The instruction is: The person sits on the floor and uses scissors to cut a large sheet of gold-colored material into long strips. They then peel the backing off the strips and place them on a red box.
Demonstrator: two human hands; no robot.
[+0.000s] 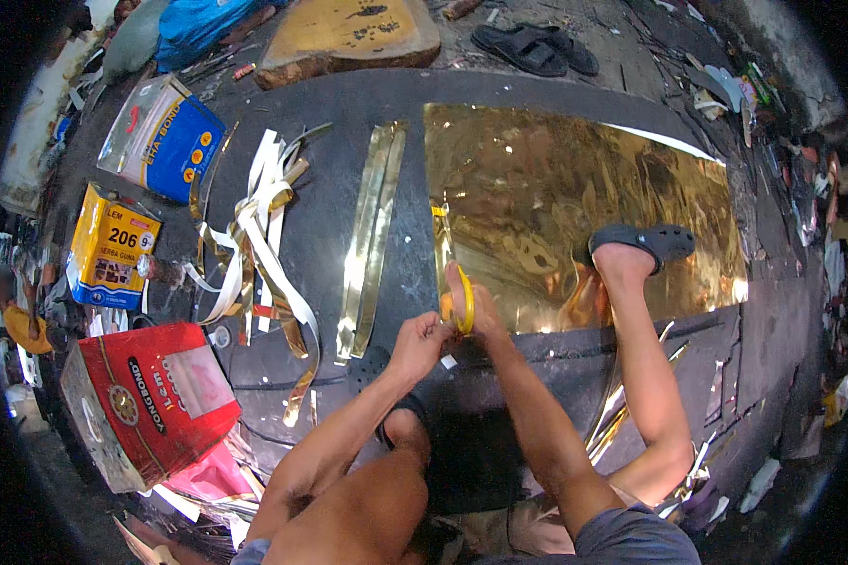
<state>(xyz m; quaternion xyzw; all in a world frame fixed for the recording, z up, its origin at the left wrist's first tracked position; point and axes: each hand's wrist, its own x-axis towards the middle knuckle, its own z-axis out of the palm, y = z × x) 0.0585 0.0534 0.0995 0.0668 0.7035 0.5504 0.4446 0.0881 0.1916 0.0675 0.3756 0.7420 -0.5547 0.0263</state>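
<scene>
A large shiny gold sheet (537, 179) lies flat on the dark ground mat, to the right of middle. At its lower left corner my right hand (481, 315) is closed around what look like yellow-handled scissors (466, 299); their blades are hard to make out. A narrow gold strip (443, 247) runs along the sheet's left edge, just beyond that hand. Close beside it on the left, my left hand (422, 347) has its fingers pinched together, and what they hold is hidden. My foot in a dark clog (643, 245) rests on the sheet's right part.
Two long gold strips (372, 240) lie left of the sheet. Farther left is a tangle of white and gold strips (264, 212), beside blue (184, 146), yellow (113, 250) and red cans (160, 400). A wooden block (349, 38) and dark sandals (532, 49) are at the far side.
</scene>
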